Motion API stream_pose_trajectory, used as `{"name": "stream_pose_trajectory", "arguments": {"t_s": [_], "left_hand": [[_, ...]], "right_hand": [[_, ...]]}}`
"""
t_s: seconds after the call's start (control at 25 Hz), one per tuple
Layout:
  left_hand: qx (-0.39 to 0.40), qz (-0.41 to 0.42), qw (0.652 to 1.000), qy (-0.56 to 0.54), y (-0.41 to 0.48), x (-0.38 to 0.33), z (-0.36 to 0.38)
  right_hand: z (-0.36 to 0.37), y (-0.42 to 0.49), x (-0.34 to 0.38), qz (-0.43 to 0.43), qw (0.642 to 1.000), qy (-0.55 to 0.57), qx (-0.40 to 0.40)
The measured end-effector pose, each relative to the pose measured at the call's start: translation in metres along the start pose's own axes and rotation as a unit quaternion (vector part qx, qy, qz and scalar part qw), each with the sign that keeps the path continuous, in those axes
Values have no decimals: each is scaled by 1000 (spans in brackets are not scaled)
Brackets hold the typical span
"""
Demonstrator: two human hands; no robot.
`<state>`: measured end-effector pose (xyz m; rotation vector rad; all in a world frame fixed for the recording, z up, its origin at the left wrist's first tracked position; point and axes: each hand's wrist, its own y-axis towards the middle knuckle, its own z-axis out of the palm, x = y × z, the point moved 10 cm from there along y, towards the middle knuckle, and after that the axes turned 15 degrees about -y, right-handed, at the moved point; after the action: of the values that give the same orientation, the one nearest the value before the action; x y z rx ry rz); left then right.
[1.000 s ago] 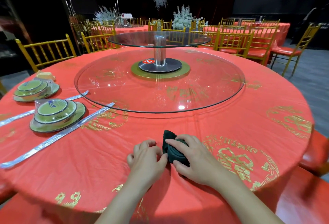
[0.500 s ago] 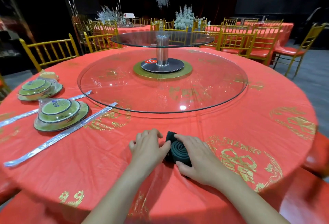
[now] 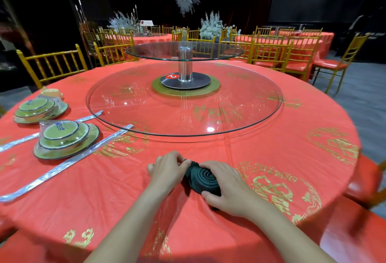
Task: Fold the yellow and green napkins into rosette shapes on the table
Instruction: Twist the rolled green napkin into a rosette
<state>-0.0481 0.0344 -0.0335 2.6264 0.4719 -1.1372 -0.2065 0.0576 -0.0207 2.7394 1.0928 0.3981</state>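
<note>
At 6 o'clock, close to the near edge of the desk [image 3: 125,189], the green napkin [image 3: 203,179] lies rolled into a tight flat spiral, its coils facing up. The right hand [image 3: 225,187] cups it from the 3 o'clock side, thumb on the near edge and fingers curled over the far edge. The left hand [image 3: 167,171] sits at its 9 o'clock side, fingers bent and seemingly pinching the loose end at the roll's far-left corner.

By my reading the green rosette is nearly formed: the spiral is wound, and what is left is tucking the tail and setting it down to hold its shape. I can pick out no yellow napkin for sure, so that one looks yet to do.

Toward 9 o'clock lie long silvery wrapped strips [image 3: 62,167] beside a stack of dishes [image 3: 66,139], nested plate and bowls sealed in clear film with no food in them. A second such stack [image 3: 39,109] sits at 10 o'clock, with a pale yellowish lump [image 3: 51,92] behind it that I cannot identify. The glass turntable [image 3: 250,112] fills the centre, bearing only a metal post and a smaller glass tier [image 3: 208,50].
</note>
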Motion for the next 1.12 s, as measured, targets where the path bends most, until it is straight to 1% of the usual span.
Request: {"name": "stream_pose_trajectory", "arguments": {"t_s": [0.12,0.24,0.32,0.44,0.52,0.56,0.6,0.68,0.72,0.76,0.84,0.92,1.0,1.12], "left_hand": [[20,-17,999,-20,-3,4,-2],[30,-21,999,-37,-4,6,-3],[47,0,996,-78,-4,3,-1],[49,30,989,-134,-8,-5,-3],[67,5,986,-153,-13,-5,-1],[87,-25,983,-160,-15,-1,2],[108,-57,978,-166,-19,2,5],[142,-107,966,-190,-26,4,10],[154,-124,959,-205,-29,4,13],[167,-136,951,-220,-32,2,16],[203,-155,935,-246,-38,-2,26],[227,-172,921,-265,-41,-4,33],[244,-187,908,-284,-44,-4,36],[262,-190,890,-321,-47,-6,36]], "right_hand": [[-6,-4,-15,38,997,62,5],[-10,-15,-30,60,996,72,7],[-13,-23,-24,37,998,48,-3],[-14,-32,-6,-15,999,-44,-21],[-12,-34,-4,-14,999,-42,-20],[-13,-33,-8,3,1000,-7,-22],[-17,-33,-17,35,998,41,-35],[-25,-35,-43,125,982,120,-78],[-26,-36,-51,159,976,125,-86],[-25,-37,-54,175,975,110,-80],[-19,-37,-46,167,983,62,-45],[-15,-37,-38,158,986,39,-23],[-16,-36,-37,165,984,62,-28],[-18,-35,-35,171,976,129,-39]]}}
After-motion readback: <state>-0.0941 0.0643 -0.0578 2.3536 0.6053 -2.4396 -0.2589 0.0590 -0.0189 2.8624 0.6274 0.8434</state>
